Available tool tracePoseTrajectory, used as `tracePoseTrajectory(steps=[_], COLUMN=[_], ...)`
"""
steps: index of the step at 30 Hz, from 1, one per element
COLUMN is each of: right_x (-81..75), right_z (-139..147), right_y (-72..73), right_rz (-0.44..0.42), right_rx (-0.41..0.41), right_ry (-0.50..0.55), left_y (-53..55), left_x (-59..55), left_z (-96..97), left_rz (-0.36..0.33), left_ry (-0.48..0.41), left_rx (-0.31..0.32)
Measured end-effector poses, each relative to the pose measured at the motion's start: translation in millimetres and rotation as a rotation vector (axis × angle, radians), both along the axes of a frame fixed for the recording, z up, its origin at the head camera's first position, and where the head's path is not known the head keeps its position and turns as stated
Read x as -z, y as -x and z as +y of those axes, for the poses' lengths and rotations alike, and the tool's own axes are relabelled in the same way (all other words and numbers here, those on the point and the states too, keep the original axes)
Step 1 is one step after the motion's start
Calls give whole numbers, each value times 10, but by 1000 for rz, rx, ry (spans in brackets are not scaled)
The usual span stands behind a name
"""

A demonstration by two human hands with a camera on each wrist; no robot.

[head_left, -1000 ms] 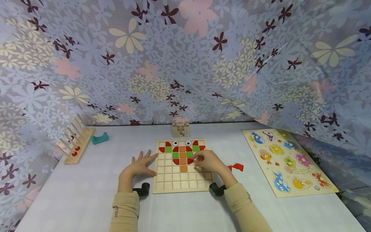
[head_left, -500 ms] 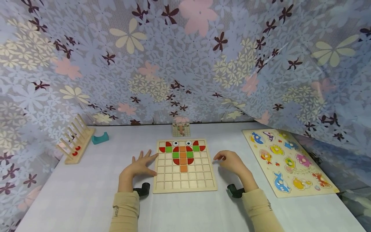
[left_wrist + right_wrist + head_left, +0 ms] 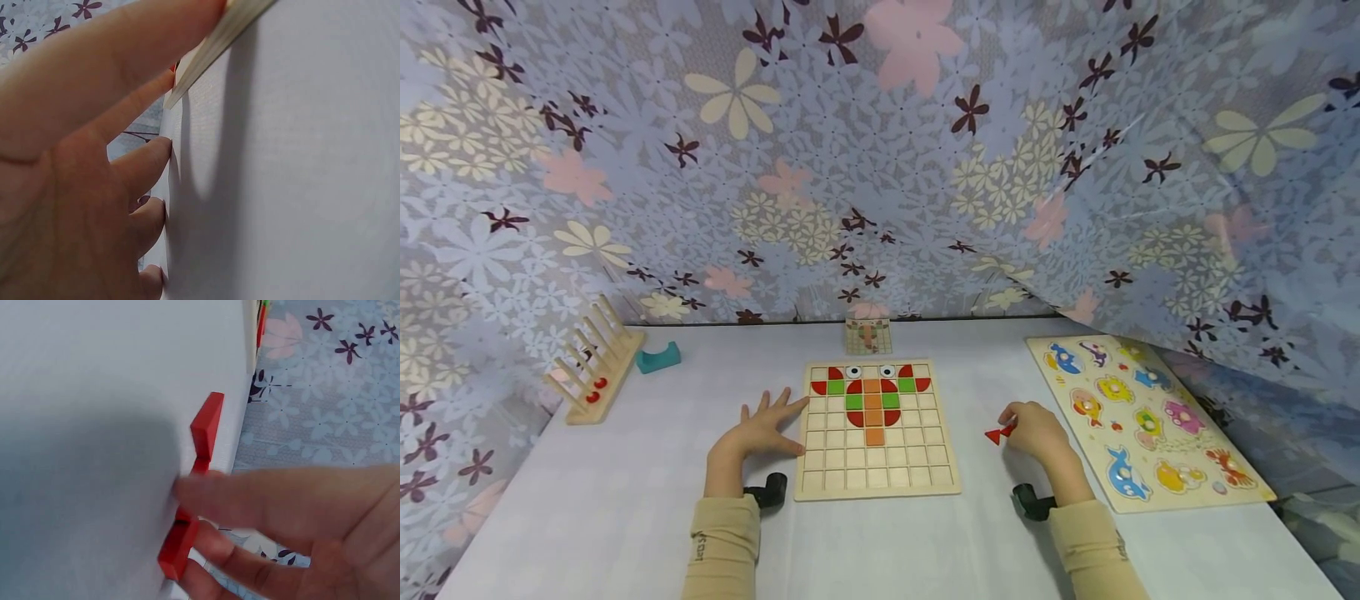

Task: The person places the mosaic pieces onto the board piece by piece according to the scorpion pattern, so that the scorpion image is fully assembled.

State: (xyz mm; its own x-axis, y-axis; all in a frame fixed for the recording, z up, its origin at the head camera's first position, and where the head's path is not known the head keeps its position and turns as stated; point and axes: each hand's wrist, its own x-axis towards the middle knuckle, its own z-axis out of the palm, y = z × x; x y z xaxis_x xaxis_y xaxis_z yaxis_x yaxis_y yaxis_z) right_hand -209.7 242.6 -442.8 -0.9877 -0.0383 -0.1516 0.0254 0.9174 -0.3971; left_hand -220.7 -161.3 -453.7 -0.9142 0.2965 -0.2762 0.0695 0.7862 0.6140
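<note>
A square wooden grid board lies in the middle of the table, with red, green, orange and eye tiles forming a figure on its upper half. My left hand is spread at the board's left edge, thumb and index finger touching it. To the right of the board, my right hand has thumb and fingers around small red triangular blocks, pinching one of them. In the right wrist view, one red block stands out beyond the thumb and another red block shows below it; the pinched one is partly hidden.
Behind the board stands a small pattern card. A wooden peg rack with red beads and a teal curved block are at the left. At the right lies a sea-animal puzzle board. A floral cloth hangs behind the table.
My right hand has left the grid board and moved right to the red blocks, where its fingers now close on one. The left hand has stayed at the board's edge.
</note>
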Motion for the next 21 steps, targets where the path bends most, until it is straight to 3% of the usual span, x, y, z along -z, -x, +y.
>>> tracePoseTrajectory(steps=[14,21], right_x=[-20,-167], right_z=[-110,-384], right_y=[124,180], right_rz=[-6,85], right_rx=[35,-12], right_ry=[143,412], left_y=[16,12], left_x=[7,9], left_z=[-13,-16], left_rz=[4,8], left_ry=[0,6], left_rx=[-3,20])
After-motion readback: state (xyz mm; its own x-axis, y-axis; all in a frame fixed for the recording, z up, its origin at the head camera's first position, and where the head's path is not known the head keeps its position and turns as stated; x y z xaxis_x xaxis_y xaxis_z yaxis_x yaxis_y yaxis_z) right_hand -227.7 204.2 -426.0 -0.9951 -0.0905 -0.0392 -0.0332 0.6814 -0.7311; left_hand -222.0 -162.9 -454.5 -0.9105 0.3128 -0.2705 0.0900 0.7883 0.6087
